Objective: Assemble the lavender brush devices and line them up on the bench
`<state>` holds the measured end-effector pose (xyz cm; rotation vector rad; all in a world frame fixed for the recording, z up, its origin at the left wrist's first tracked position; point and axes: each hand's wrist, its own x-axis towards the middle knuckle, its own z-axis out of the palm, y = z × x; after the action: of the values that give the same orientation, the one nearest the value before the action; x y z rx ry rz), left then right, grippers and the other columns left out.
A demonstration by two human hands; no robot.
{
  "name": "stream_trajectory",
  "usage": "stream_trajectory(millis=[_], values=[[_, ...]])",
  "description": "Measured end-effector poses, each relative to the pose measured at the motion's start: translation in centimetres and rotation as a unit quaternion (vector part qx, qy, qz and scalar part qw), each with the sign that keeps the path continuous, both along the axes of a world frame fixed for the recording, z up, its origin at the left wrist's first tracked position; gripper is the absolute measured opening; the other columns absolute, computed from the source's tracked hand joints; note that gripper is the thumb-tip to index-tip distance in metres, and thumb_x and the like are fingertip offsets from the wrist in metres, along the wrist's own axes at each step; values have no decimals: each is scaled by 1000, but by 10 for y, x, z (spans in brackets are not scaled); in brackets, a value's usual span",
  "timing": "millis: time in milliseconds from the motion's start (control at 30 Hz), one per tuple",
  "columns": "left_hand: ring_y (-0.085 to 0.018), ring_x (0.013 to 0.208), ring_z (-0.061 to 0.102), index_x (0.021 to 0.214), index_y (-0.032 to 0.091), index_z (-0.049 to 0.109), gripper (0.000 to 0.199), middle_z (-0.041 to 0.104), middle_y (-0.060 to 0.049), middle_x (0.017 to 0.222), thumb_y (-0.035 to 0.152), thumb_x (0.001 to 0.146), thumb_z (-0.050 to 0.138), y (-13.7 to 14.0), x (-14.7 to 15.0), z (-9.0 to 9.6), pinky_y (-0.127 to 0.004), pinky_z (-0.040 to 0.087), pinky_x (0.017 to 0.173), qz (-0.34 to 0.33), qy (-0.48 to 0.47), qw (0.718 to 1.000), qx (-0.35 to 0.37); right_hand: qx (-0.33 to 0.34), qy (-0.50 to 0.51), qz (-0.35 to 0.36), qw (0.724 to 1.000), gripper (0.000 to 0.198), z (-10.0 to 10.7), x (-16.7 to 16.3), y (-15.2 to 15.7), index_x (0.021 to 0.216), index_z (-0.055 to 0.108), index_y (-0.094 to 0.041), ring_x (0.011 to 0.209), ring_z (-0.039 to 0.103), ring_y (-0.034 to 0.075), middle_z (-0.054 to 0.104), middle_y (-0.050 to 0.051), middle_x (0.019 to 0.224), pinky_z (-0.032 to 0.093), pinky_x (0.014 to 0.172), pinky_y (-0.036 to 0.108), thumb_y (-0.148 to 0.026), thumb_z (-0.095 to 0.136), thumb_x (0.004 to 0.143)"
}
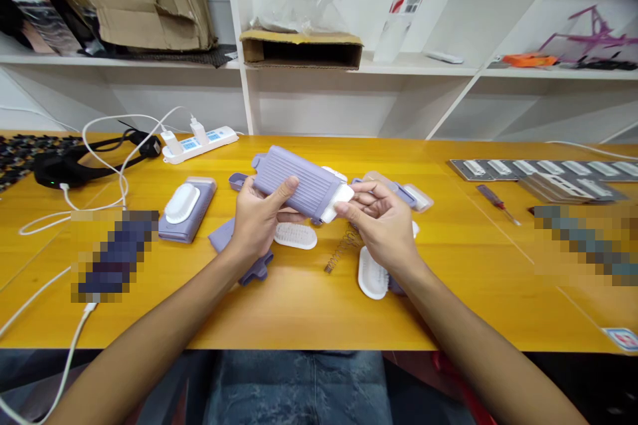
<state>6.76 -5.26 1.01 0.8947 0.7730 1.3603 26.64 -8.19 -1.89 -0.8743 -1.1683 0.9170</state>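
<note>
two hands at work above the wooden table (309, 322), and here's the hold: the left hand (256, 216) has the purple ribbed casing (296, 182) gripped, thumb across the ridges, fingers tucked underneath, while over on the other side the right hand (386, 222) pinches the white end piece (337, 204) at the casing's right end. the casing is up off the wood, tilted, its right end the lower one, right in the middle of the action! beneath it lies a white bristled oval (296, 236), and just right of that a coiled spring (340, 251), slanting toward the right hand. by the right wrist, a white oval pad (373, 273) rests on the table; under the left wrist, a purple part (256, 270) pokes out, partly hidden. out left, a purple case (187, 229) sits with a white oval (182, 204) on top, and far right, a screwdriver (493, 199) lies at a slant.
</note>
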Motion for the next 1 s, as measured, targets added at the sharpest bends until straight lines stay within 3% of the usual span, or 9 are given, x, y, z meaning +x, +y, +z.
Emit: stream_trajectory(millis=[567,767,1000], values=[[-22,76,81,112,21,53,77,77,-4,107,52,63,105,3,1,-8,-39,74,66,28,17,999,13,42,-58,-36,997,44,1,-4,-5,99,72,-26,80,83,23,84,3,90,73,77,41,-46,102,73],[-29,100,83,120,24,54,73,78,-7,118,49,71,102,3,0,-10,-41,75,77,4,13,999,42,47,-66,-34,996,43,0,-2,-3,99,73,-25,78,82,22,83,2,89,71,75,39,-44,102,73],[-36,121,77,141,28,51,83,71,-12,141,47,76,99,5,-3,-12,-55,73,89,-46,10,996,70,53,-102,-62,991,44,-2,3,-4,101,75,-25,82,80,23,82,3,91,69,73,39,-45,102,73]])
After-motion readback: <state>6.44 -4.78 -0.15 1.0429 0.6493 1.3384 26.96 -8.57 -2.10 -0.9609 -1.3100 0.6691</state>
